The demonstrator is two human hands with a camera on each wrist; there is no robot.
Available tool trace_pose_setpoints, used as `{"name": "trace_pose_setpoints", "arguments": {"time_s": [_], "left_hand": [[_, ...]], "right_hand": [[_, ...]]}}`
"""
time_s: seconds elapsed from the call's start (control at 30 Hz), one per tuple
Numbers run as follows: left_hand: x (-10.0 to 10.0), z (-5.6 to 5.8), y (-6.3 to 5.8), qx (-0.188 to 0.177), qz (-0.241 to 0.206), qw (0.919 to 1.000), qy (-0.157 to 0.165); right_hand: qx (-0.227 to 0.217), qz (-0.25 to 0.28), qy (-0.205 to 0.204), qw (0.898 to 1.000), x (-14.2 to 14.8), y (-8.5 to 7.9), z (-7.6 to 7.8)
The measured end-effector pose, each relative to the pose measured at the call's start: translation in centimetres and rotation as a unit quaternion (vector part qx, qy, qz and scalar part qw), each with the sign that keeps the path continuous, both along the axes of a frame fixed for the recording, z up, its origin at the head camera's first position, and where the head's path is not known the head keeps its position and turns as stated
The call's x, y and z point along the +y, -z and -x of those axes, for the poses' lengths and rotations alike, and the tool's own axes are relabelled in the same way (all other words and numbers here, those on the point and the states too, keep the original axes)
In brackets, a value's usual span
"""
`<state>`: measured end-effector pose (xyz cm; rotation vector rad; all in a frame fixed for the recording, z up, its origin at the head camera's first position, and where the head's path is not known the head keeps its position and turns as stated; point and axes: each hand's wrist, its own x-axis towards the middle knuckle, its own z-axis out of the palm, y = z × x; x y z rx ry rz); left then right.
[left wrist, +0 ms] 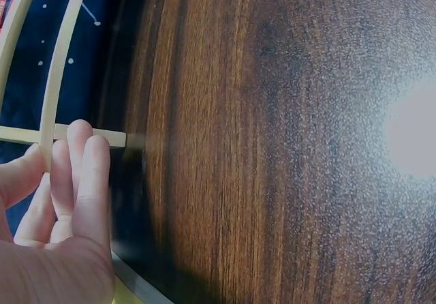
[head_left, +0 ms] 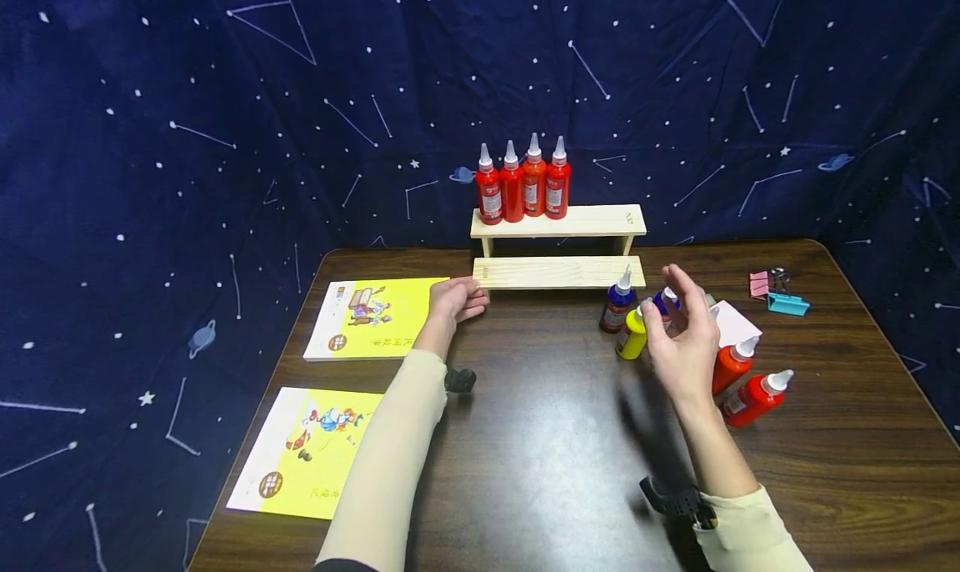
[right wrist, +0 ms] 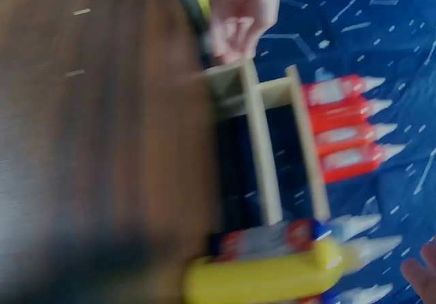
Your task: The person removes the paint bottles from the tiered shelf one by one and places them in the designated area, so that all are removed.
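My left hand [head_left: 452, 299] pinches the left end of the lower board of a small two-tier wooden shelf [head_left: 558, 273]; in the left wrist view, thumb and fingers [left wrist: 95, 181] lie on either side of the board. Several red and orange-red paint bottles [head_left: 512, 190] stand upright on the upper tier. My right hand [head_left: 686, 347] is raised with thumb and fingers apart, holding nothing visible. Near it stand a dark blue paint bottle [head_left: 617, 307], a yellow one [head_left: 632, 340] and another blue one [head_left: 663, 298], partly hidden by the hand. The right wrist view is blurred.
Right of my right hand are two red bottles [head_left: 753, 398], a white paper pad [head_left: 737, 325], and pink [head_left: 759, 285] and blue binder clips [head_left: 787, 304]. Two yellow-covered books [head_left: 382, 322] lie at the left. A dark starry cloth [head_left: 675, 97] hangs behind the table.
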<state>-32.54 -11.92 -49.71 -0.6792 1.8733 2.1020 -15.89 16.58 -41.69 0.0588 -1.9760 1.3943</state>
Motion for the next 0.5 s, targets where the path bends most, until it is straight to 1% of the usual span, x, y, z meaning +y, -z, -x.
{"name": "trace_pose_setpoints", "arguments": {"time_s": [0.07, 0.1, 0.2, 0.27, 0.33, 0.43, 0.5], "left_hand": [[0.0, 0.0, 0.0, 0.000, -0.001, 1.0000, -0.001], [-0.1, 0.0, 0.1, 0.000, -0.001, 1.0000, -0.001], [-0.2, -0.1, 0.1, -0.005, 0.001, 1.0000, 0.001], [-0.2, -0.2, 0.2, -0.009, 0.001, 1.0000, 0.001], [-0.2, -0.2, 0.2, -0.009, 0.001, 1.0000, 0.002], [-0.1, -0.2, 0.1, 0.001, 0.000, 1.0000, 0.004], [0.0, -0.1, 0.1, 0.008, 0.001, 1.0000, 0.005]], "right_hand": [[0.010, -0.014, -0.005, 1.000, -0.4, -1.2, 0.7], [0.012, -0.016, -0.017, 1.000, -0.7, -1.6, 1.4], [-0.006, -0.036, -0.048, 0.998, -1.3, -2.2, 3.9], [-0.037, -0.055, -0.070, 0.995, -1.8, -2.6, 5.8], [-0.084, -0.075, -0.080, 0.990, -2.5, -3.3, 7.8], [-0.144, -0.069, -0.093, 0.983, -3.6, -4.0, 11.1], [-0.173, -0.050, -0.095, 0.979, -4.2, -4.1, 13.4]]}}
